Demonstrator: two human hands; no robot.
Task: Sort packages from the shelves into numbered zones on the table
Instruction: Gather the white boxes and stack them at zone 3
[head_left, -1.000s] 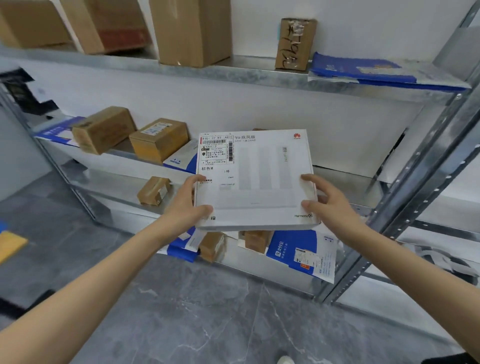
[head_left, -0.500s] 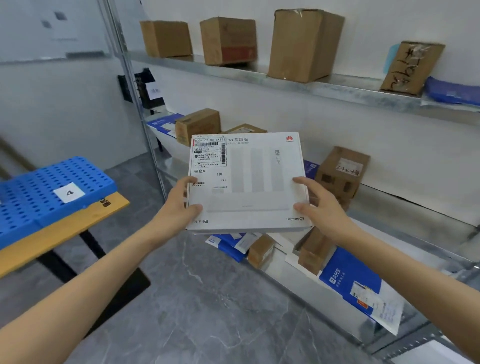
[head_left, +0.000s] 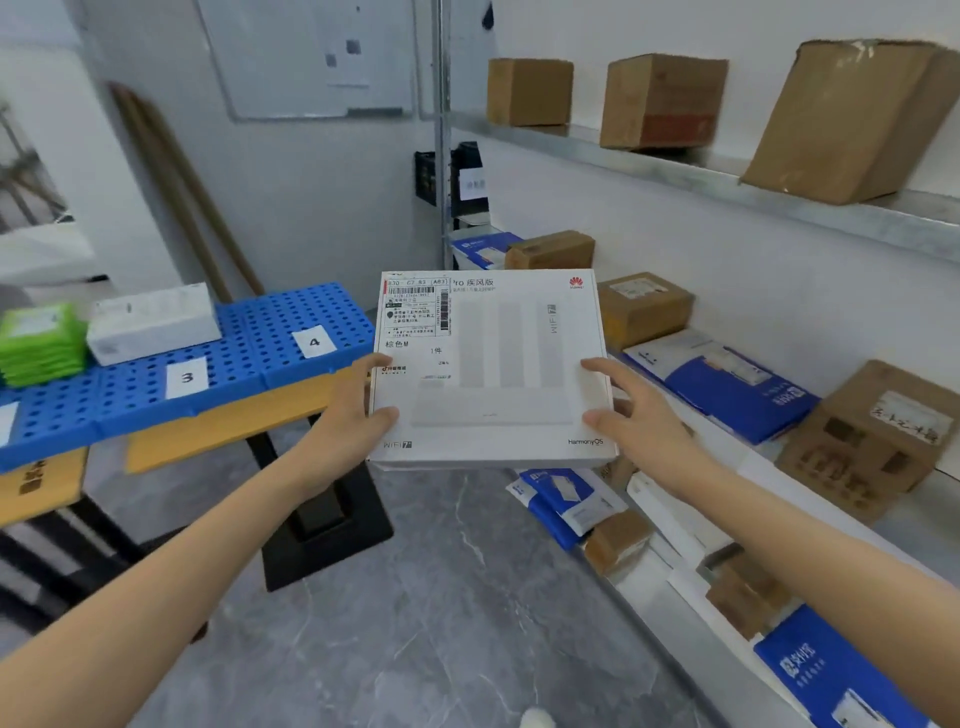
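The white Huawei WiFi 7 box (head_left: 493, 364) is up in the air in front of you, face toward you and roughly level. It is held between the table on your left and the shelving on your right, over the grey marbled floor (head_left: 441, 623). A shipping label (head_left: 417, 306) covers its upper left corner.

Your left hand (head_left: 353, 415) grips the box's left edge, with the thumb pressed on the face and the other fingers hidden behind it. Your right hand (head_left: 639, 415) clamps the right edge, with thumb and forefinger on the face and the remaining fingers out of sight underneath.

To your left, the table (head_left: 234, 421) carries blue perforated mats (head_left: 249, 358) with paper tags reading 3 (head_left: 187, 378) and 4 (head_left: 314, 342). A stack of green packets (head_left: 41, 343) and a white carton (head_left: 153, 322) lie on the mats, just beside each other near tag 3. In this view the box's left edge overlaps the table's end by tag 4, but it does not rest on it.

To your right, the metal shelves (head_left: 779, 192) hold brown cardboard boxes (head_left: 665, 101) along the top level. Lower down sit more cardboard parcels (head_left: 644, 306) mixed with blue-and-white mailers (head_left: 727, 384).
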